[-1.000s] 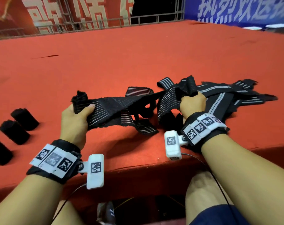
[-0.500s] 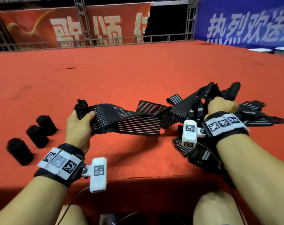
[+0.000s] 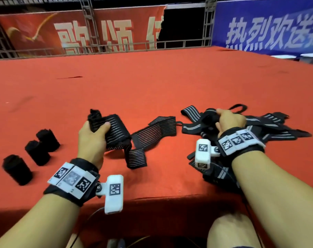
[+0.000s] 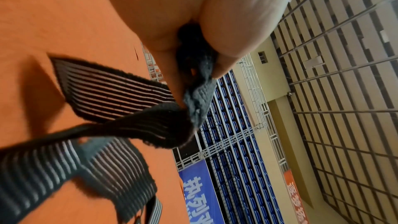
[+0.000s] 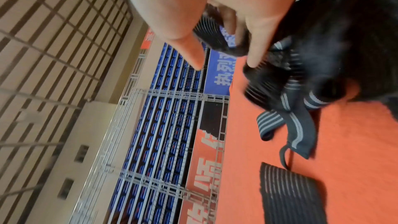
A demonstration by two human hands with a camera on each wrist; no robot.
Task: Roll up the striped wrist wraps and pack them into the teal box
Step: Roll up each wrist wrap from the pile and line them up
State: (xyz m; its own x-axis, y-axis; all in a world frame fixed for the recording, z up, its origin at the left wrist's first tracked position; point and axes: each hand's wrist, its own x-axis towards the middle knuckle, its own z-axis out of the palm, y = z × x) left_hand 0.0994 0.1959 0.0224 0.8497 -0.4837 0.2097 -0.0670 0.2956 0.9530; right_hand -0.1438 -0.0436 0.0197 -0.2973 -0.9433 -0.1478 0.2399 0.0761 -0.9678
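Note:
My left hand (image 3: 94, 129) grips one end of a black wrist wrap with thin white stripes (image 3: 152, 135). The wrap trails right across the red carpet, folded and slack, with its far end lying free. The left wrist view shows that wrap (image 4: 120, 94) pinched between thumb and fingers (image 4: 172, 67). My right hand (image 3: 229, 119) grips a bunch of wraps at the top of a tangled pile of striped wraps (image 3: 270, 129); in the right wrist view its fingers (image 5: 254, 54) curl around dark fabric (image 5: 277, 81). No teal box is in view.
Three rolled black wraps (image 3: 46, 139) (image 3: 36, 152) (image 3: 16, 169) stand on the carpet at the left. The red platform (image 3: 152, 83) stretches far ahead to a metal railing (image 3: 116, 49) and banners. Its front edge (image 3: 152, 197) runs just under my wrists, with my knees below.
The long wrap was stretched between both hands; now it hangs slack from my left hand alone. My right hand has let go of it and grips the pile at the right.

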